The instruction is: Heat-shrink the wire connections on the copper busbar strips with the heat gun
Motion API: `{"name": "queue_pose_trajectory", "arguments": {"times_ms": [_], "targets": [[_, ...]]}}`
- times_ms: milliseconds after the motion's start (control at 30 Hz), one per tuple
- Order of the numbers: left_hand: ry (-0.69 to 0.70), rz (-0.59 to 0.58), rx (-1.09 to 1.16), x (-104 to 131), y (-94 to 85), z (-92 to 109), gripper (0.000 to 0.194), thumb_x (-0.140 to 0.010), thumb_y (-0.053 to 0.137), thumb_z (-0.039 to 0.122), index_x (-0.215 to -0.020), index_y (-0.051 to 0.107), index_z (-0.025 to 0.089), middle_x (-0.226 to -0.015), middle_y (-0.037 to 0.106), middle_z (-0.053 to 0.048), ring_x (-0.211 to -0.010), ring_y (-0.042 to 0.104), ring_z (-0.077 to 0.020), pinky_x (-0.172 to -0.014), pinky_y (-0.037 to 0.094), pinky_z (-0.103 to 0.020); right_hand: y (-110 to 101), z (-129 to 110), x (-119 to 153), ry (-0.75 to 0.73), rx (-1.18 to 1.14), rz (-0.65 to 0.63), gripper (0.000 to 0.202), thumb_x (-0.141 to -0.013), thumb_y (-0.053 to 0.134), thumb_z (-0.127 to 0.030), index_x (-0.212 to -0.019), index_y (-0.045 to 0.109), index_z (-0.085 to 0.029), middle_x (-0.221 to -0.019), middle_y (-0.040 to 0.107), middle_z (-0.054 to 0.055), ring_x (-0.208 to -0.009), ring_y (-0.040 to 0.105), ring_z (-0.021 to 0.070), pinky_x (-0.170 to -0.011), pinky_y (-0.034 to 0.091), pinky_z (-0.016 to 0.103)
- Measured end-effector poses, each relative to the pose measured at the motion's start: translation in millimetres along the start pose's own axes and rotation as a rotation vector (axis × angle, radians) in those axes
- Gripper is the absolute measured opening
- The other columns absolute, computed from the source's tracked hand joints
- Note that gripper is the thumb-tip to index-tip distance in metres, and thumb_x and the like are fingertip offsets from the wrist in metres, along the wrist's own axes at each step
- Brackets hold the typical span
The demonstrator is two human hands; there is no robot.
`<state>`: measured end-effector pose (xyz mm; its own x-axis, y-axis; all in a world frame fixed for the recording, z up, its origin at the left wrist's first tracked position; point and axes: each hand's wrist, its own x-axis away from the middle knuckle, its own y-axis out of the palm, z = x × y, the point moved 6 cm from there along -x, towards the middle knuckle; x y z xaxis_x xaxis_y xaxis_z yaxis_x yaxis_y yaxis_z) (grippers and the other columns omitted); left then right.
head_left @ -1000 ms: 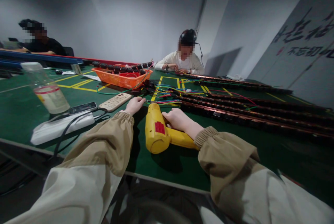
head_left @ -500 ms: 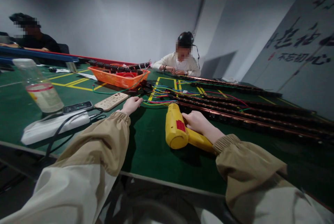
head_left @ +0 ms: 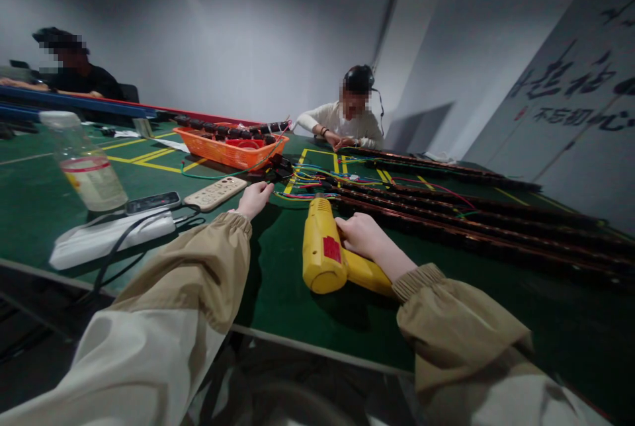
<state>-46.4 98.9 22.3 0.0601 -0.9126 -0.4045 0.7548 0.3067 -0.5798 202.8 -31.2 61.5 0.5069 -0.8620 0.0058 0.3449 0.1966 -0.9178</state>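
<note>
My right hand [head_left: 361, 234] is wrapped round the handle of a yellow heat gun [head_left: 323, 247] with a red label. Its nozzle points away from me, toward a bundle of coloured wires [head_left: 300, 196]. At the left end of those wires my left hand [head_left: 255, 200] is closed, fingertips pinched on the wire ends; the exact wire in them is too small to make out. The wires run right into long dark strips with copper-coloured edges [head_left: 421, 217] lying across the green table [head_left: 282, 267].
An orange basket [head_left: 238, 153] holds dark rolls and red parts. On the left stand a plastic bottle [head_left: 92, 168], a beige remote control [head_left: 215, 193], a dark handheld device [head_left: 153, 202] and a white power strip [head_left: 114, 237] with black cables. Two people sit across the table.
The heat gun in my right hand has shifted left and slightly toward me. My left hand stays at the wire ends. The view has turned a little, and the person opposite has moved their hands.
</note>
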Motion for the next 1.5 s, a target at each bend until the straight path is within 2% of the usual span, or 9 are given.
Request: {"name": "queue_pose_trajectory", "arguments": {"times_ms": [267,400,567,700,1000,1100,1167,1300,1500], "targets": [[0.044,0.011,0.055,4,-3.1,12,0.04,-0.085,0.038,0.047,-0.058,0.045,0.019,-0.052,0.049,0.003,-0.053,0.047,-0.0113,-0.055,0.034,-0.023,-21,-50,-26,-0.124,-0.05,0.075,0.033,-0.089,0.053,-0.04,-0.108,0.056,-0.014,-0.101,0.06,0.005,-0.09,0.059,0.0157,-0.083,0.048,0.038],[0.041,0.022,0.044,6,-7.0,18,0.04,-0.087,0.042,0.043,-0.058,0.049,0.017,-0.053,0.051,0.003,-0.058,0.049,-0.0115,-0.056,0.035,-0.023,-29,-68,-39,-0.169,-0.054,0.119,0.033,-0.089,0.053,-0.04,-0.108,0.056,-0.014,-0.101,0.06,0.005,-0.091,0.059,0.0162,-0.086,0.047,0.04],[0.008,0.0,0.03,6,-8.5,18,0.033,-0.089,0.049,0.042,-0.082,0.06,0.012,-0.076,0.06,0.0,-0.07,0.057,-0.0131,-0.065,0.047,-0.027,-34,-79,-49,-0.184,-0.055,0.148,0.034,-0.088,0.053,-0.041,-0.108,0.056,-0.014,-0.102,0.06,0.006,-0.093,0.059,0.0167,-0.087,0.046,0.041],[-0.013,-0.022,0.022,6,-7.3,17,0.03,-0.089,0.052,0.039,-0.099,0.06,0.011,-0.093,0.061,-0.004,-0.08,0.06,-0.016,-0.071,0.052,-0.032,-33,-79,-50,-0.183,-0.057,0.154,0.034,-0.088,0.053,-0.041,-0.108,0.056,-0.014,-0.101,0.061,0.005,-0.092,0.059,0.0165,-0.086,0.047,0.04],[-0.028,-0.038,0.028,6,-6.3,17,0.031,-0.089,0.052,0.039,-0.102,0.06,0.011,-0.097,0.061,-0.004,-0.084,0.06,-0.0179,-0.073,0.052,-0.033,-30,-76,-49,-0.177,-0.068,0.151,0.034,-0.089,0.053,-0.041,-0.109,0.055,-0.014,-0.102,0.06,0.005,-0.092,0.059,0.0164,-0.085,0.047,0.039],[-0.024,-0.031,0.031,6,-6.5,17,0.031,-0.088,0.052,0.04,-0.096,0.06,0.011,-0.09,0.062,-0.003,-0.077,0.06,-0.0155,-0.069,0.052,-0.031,-29,-76,-49,-0.179,-0.075,0.145,0.035,-0.089,0.053,-0.041,-0.11,0.055,-0.014,-0.103,0.06,0.006,-0.092,0.059,0.0166,-0.085,0.047,0.04],[-0.018,-0.023,0.032,5,-6.1,17,0.034,-0.088,0.05,0.043,-0.083,0.061,0.011,-0.077,0.061,0.0,-0.071,0.059,-0.0142,-0.064,0.048,-0.027,-29,-76,-48,-0.179,-0.078,0.139,0.035,-0.089,0.052,-0.041,-0.111,0.055,-0.014,-0.104,0.06,0.006,-0.093,0.059,0.0167,-0.086,0.047,0.04],[0.003,-0.018,0.04,4,-2.9,14,0.042,-0.085,0.047,0.05,-0.059,0.051,0.017,-0.05,0.05,0.003,-0.058,0.051,-0.013,-0.052,0.036,-0.024,-25,-69,-42,-0.164,-0.076,0.109,0.034,-0.089,0.053,-0.04,-0.11,0.055,-0.014,-0.102,0.06,0.005,-0.091,0.059,0.0163,-0.085,0.047,0.04],[0.051,-0.041,0.131,4,2.1,11,0.034,-0.075,0.053,0.049,-0.061,0.045,0.019,-0.046,0.045,0.006,-0.045,0.044,-0.0106,-0.049,0.031,-0.023,-11,-38,-22,-0.088,-0.057,0.045,0.032,-0.089,0.053,-0.039,-0.109,0.055,-0.014,-0.102,0.06,0.005,-0.09,0.059,0.0157,-0.083,0.049,0.038]]}}
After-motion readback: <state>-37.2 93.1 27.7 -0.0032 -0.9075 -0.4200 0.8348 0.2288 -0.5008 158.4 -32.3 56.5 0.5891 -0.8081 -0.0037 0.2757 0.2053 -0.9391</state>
